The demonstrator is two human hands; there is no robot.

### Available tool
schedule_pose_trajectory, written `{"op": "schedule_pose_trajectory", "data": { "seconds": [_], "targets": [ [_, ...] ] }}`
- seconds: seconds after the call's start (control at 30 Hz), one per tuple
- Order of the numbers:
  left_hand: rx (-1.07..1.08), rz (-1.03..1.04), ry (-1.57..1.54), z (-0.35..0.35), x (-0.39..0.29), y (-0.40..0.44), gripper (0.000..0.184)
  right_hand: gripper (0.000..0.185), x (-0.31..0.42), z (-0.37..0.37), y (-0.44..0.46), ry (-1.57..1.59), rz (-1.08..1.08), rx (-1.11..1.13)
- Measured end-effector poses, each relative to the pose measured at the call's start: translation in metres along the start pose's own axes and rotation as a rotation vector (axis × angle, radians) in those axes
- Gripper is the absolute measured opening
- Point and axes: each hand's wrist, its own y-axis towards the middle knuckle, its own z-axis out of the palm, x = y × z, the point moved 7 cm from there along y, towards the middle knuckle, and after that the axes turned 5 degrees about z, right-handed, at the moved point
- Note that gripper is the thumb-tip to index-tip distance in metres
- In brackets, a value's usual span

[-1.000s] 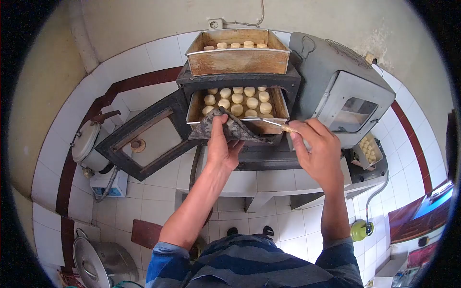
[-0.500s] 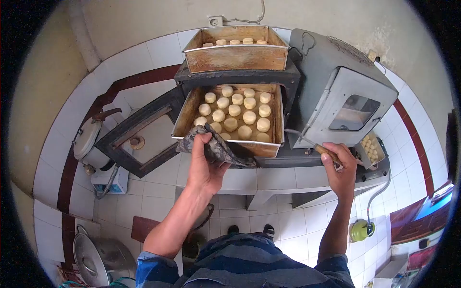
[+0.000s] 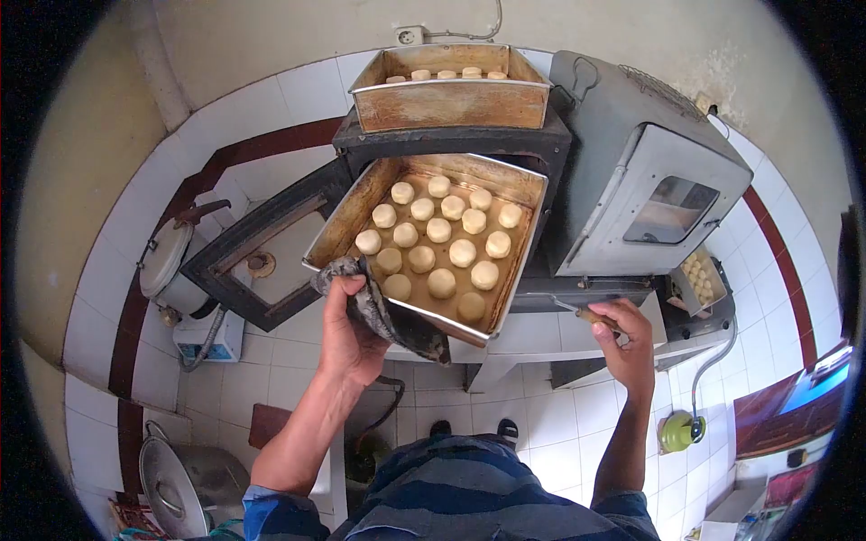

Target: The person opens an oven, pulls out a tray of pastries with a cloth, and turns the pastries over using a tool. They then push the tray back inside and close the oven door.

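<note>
My left hand [image 3: 347,347] is closed around a dark, worn cloth [image 3: 383,316], pinching the near left corner of a deep metal baking pan [image 3: 530,221] through it. Several pale, round dough pieces [image 3: 438,230] stand in rows in the pan. The pan sits askew, its far part at the mouth of a dark oven [image 3: 451,142] and its near corner jutting out. In my right hand [image 3: 631,347] is a metal hook [image 3: 561,303] with a wooden handle, its tip apart from the pan, to the right of the near corner.
The oven's glazed door [image 3: 262,261] hangs open at the left. A second pan [image 3: 451,106] with dough pieces stands on top of the oven. To the right are a grey metal oven [image 3: 649,207] with its door closed and a smaller pan [image 3: 702,279]. A lidded pot [image 3: 194,482] stands lower left.
The pan has come nearer and turned, its near right corner swinging towards me. My left hand moved left and down with the cloth. My right hand lowered slightly with the hook.
</note>
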Motion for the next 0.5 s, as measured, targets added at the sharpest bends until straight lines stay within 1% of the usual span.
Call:
{"op": "schedule_pose_trajectory", "data": {
  "seconds": [0.07,0.2,0.3,0.37,0.5],
  "targets": [
    [-0.017,0.028,0.026,0.003,-0.007,-0.005,0.057,0.022,0.006,0.007,-0.004,0.051,0.051,0.025],
    [0.004,0.014,0.057,-0.003,-0.013,-0.001,0.058,0.023,0.008,0.015,-0.011,0.064,0.035,0.042],
    [0.050,0.014,0.059,0.000,-0.016,0.006,0.057,0.024,0.009,0.017,-0.014,0.024,0.062,0.061],
    [0.071,-0.029,0.052,-0.003,-0.014,0.015,0.056,0.024,0.012,0.015,-0.017,0.004,0.003,0.030],
    [0.102,-0.051,0.100,0.004,-0.018,0.027,0.054,0.024,0.022,0.014,-0.023,0.011,-0.004,0.005]
  ]
}}
